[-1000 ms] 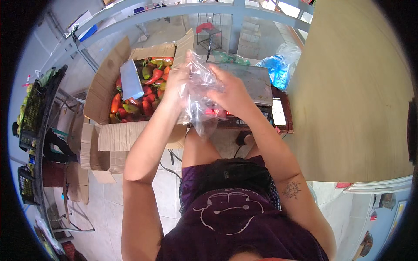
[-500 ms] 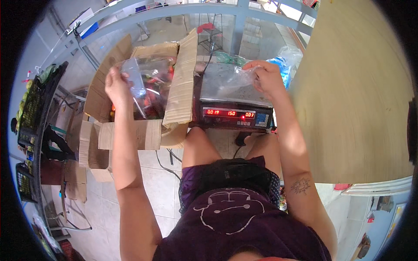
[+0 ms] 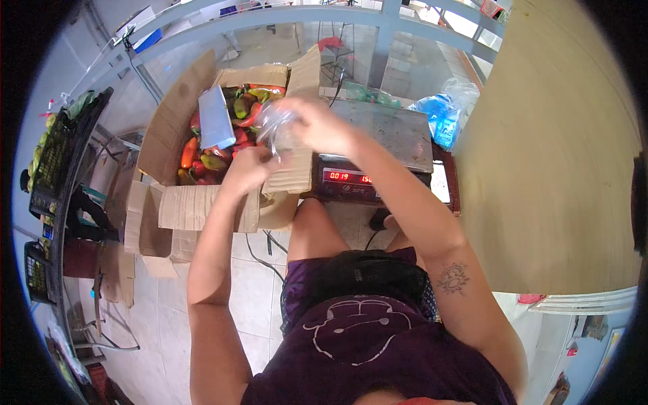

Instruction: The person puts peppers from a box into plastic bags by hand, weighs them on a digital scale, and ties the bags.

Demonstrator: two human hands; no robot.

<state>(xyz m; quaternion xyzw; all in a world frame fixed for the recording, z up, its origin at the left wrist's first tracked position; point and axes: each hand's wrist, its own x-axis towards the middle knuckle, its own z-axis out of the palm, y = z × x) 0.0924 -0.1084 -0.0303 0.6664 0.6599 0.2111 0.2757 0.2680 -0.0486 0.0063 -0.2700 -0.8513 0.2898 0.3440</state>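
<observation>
Over the right side of an open cardboard box [image 3: 162,138], a crumpled clear plastic bag [image 3: 273,129] is bunched between my two hands. The fingers of my right hand [image 3: 316,125] are closed on its upper part. My left hand [image 3: 251,170] pinches its lower end, though the fingertips are partly blurred. Red, orange and green peppers [image 3: 213,163] fill the box. A flat, pale bluish packet [image 3: 216,119] lies on top of them. Beneath my right forearm stands a digital scale [image 3: 398,135] with a bare metal pan and a lit red display, partly covered by the arm.
A blue and clear plastic bag [image 3: 442,120] sits beyond the scale's right corner, with green plastic [image 3: 371,94] behind the pan. A large wooden board [image 3: 547,155] stands on the right. Black crates [image 3: 57,158] line the left. A grey metal rail [image 3: 283,17] crosses the far side.
My right hand has swung left from the scale to the box. My left hand has moved down and right. The bag, stretched between them before, is now gathered, uncovering the peppers.
</observation>
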